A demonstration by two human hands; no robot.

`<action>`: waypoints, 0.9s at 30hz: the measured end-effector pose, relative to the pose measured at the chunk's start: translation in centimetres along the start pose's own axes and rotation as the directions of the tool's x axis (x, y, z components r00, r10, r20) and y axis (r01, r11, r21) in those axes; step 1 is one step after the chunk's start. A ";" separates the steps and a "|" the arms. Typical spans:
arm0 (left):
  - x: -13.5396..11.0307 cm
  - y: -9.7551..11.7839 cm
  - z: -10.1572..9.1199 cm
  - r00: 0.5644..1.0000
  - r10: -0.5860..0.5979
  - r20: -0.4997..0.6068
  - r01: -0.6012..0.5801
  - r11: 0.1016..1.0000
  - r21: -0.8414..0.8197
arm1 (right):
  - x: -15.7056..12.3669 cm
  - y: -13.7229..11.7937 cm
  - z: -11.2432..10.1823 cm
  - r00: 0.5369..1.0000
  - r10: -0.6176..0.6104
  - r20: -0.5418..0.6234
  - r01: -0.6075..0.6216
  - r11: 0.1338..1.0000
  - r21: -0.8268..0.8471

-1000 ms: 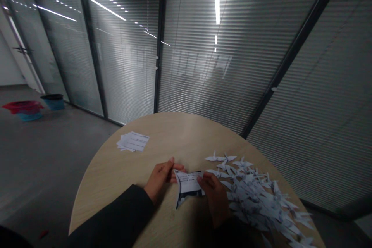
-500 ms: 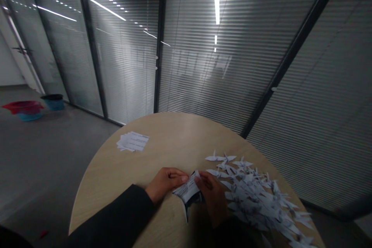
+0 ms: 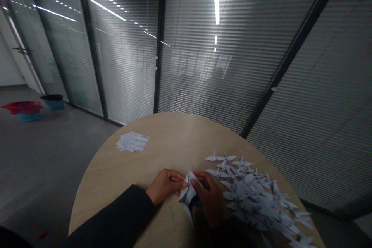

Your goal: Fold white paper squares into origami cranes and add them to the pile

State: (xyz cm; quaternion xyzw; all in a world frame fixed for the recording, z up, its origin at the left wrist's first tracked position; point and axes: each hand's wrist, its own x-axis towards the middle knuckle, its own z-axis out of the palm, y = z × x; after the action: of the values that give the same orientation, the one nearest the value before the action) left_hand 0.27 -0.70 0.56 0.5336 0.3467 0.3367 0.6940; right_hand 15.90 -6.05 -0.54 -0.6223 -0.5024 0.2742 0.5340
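the left hand and the right hand pinched a folded paper between their fingers at lower centre of the frame, over the round wooden table and just left of the paper cranes; the close, even pinch appeared suitable for keeping the folds aligned.

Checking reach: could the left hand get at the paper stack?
Probably yes. The left hand holds the folded paper with the right hand, so it would have to let go, but nothing stands between it and the stack.
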 end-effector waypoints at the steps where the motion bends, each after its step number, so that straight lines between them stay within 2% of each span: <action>1: 0.1 0.0 0.0 1.000 0.002 -0.010 -0.002 1.000 -0.006 | 0.0 0.0 0.0 1.000 -0.006 -0.006 0.006 1.000 -0.006; 5: 0.4 -0.1 -0.3 0.998 0.003 -0.058 -0.005 1.000 -0.024 | 0.0 0.0 0.0 0.997 -0.049 -0.056 0.046 0.998 -0.053; 9: 0.4 0.1 -0.2 0.996 -0.005 -0.088 0.002 1.000 -0.031 | -0.2 0.0 -0.2 0.978 -0.170 -0.119 0.149 0.974 -0.171; 15: 0.0 0.3 0.1 0.995 -0.017 -0.093 0.014 0.999 -0.036 | -0.4 0.1 0.0 0.914 -0.370 -0.167 0.303 0.896 -0.325; 17: 0.1 0.1 0.1 0.995 -0.018 -0.097 0.015 0.999 -0.033 | -0.4 0.3 0.1 0.891 -0.428 -0.152 0.358 0.869 -0.342; 21: 0.4 -0.3 -0.2 0.993 -0.004 -0.119 0.001 1.000 -0.024 | -0.5 0.7 0.3 0.806 -0.584 -0.098 0.500 0.759 -0.418; 23: 0.5 -0.4 -0.3 0.991 0.008 -0.131 -0.011 1.000 -0.020 | -0.6 0.8 0.4 0.786 -0.614 -0.073 0.533 0.734 -0.421; 25: 0.6 -0.5 -0.4 0.991 0.023 -0.135 -0.025 1.000 -0.013 | -0.7 0.8 0.4 0.791 -0.610 -0.055 0.543 0.740 -0.396; 27: 0.6 -0.5 -0.4 0.991 0.040 -0.129 -0.041 0.999 -0.003 | -0.7 0.6 0.4 0.833 -0.550 -0.059 0.501 0.795 -0.341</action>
State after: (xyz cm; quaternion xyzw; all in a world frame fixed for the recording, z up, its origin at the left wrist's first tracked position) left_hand 0.26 -0.10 -0.07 0.5157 0.3790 0.3854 0.6648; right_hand 15.56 -6.49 -1.38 -0.5533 -0.6495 -0.0174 0.5212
